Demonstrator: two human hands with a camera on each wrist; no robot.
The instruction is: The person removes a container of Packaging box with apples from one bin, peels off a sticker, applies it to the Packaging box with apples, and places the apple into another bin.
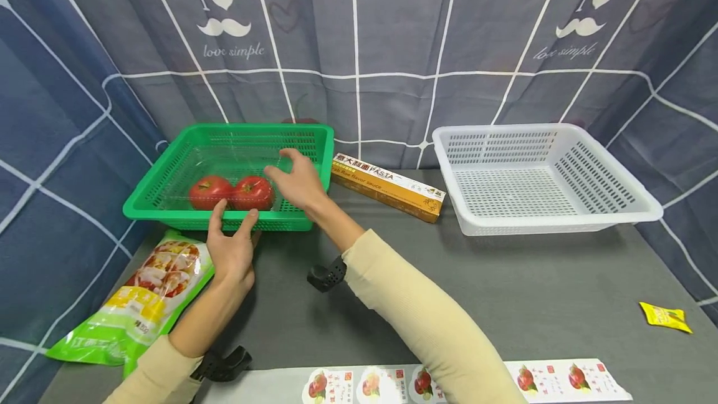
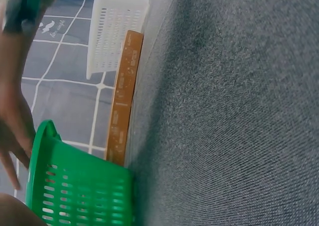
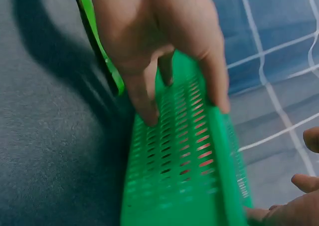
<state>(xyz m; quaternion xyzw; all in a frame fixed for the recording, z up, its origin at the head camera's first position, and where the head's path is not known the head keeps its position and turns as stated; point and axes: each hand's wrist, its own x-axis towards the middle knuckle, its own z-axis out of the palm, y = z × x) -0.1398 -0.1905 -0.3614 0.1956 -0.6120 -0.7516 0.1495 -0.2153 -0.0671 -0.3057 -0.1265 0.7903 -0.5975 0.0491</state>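
— Now, position of both hands, please.

— Right hand (image 1: pixel 299 181) reaches over the near right corner of the green basket (image 1: pixel 168 170), fingers spread and relaxed, gripping nothing. The right wrist view shows those fingers (image 3: pixel 144 99) hanging down over the basket's slotted wall. Left hand (image 1: pixel 231 248) hovers at the basket's front wall, palm toward it, fingers straight and apart, also holding nothing; whether it touches the wall I cannot tell.

— Contents of the basket?

— Two tomatoes (image 1: pixel 231 192), side by side and touching, inside what looks like a clear plastic tray, toward the front of the basket. The right hand is just beside the right-hand tomato.

— Location of the basket itself?

— Far left of the grey worktop (image 1: pixel 505 292), against the checked curtain (image 1: pixel 392 30).

— Other items noted?

— An orange pasta box (image 1: pixel 387 187) lies between the green basket and a white basket (image 1: pixel 617 192), which sits far right. A green food packet (image 1: pixel 134 304) lies at the left edge, near the left forearm. A small yellow sachet (image 1: pixel 665 317) lies at the right edge. A strip of printed labels (image 1: pixel 561 379) runs along the near edge.
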